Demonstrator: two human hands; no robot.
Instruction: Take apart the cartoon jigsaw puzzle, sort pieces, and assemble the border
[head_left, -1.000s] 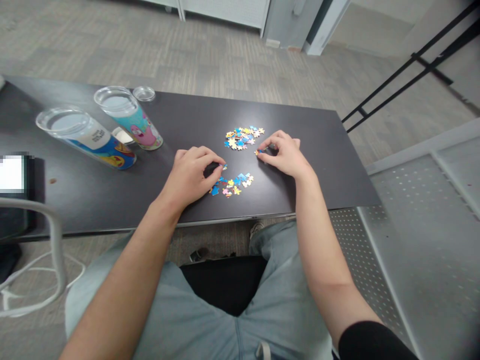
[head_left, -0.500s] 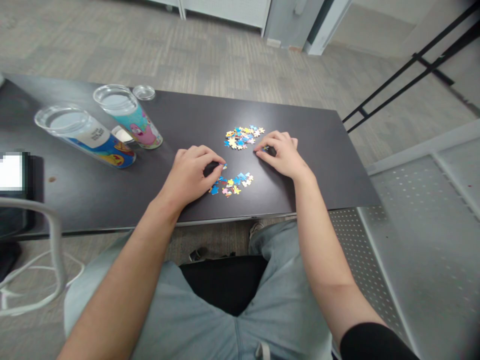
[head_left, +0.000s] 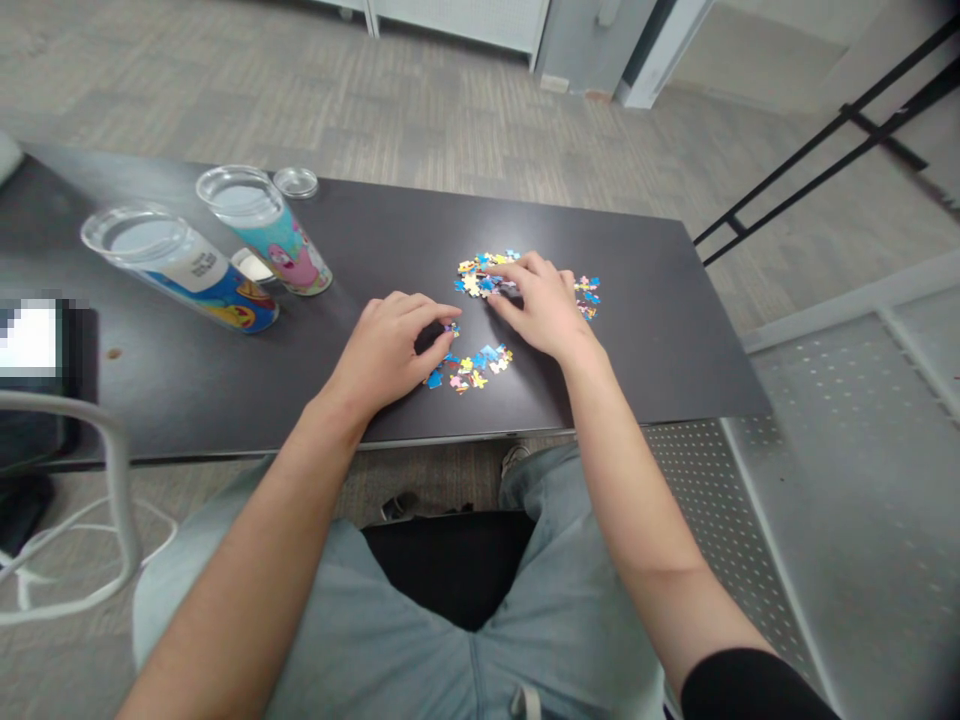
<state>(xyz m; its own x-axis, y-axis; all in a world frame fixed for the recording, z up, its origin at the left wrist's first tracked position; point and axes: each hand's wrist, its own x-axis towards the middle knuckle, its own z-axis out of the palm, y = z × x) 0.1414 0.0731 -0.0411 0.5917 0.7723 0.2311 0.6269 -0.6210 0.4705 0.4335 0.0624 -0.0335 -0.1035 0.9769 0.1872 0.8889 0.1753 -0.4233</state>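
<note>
Small jigsaw puzzle pieces lie on the dark table in three groups. Over the far pile of puzzle pieces [head_left: 472, 275] reaches my right hand [head_left: 544, 305], its thumb and fingers apart at the pile's near right side. That hand partly covers a further cluster of puzzle pieces [head_left: 589, 292] on its right. My left hand [head_left: 394, 345] rests by the near group of puzzle pieces [head_left: 476, 368], thumb and forefinger spread. A small puzzle piece [head_left: 453, 328] shows at the gap between those fingertips; nothing appears gripped.
Two clear-topped printed canisters stand at the left, one blue and yellow [head_left: 206, 285], one teal with a pink figure [head_left: 281, 240]. A clear round lid [head_left: 296, 182] lies behind them. A dark device [head_left: 45, 370] and a white curved tube [head_left: 112, 470] occupy the left edge.
My right hand has moved left onto the far pile, uncovering the cluster at its right. My left thumb and forefinger have parted from a pinch. The view has shifted slightly.
</note>
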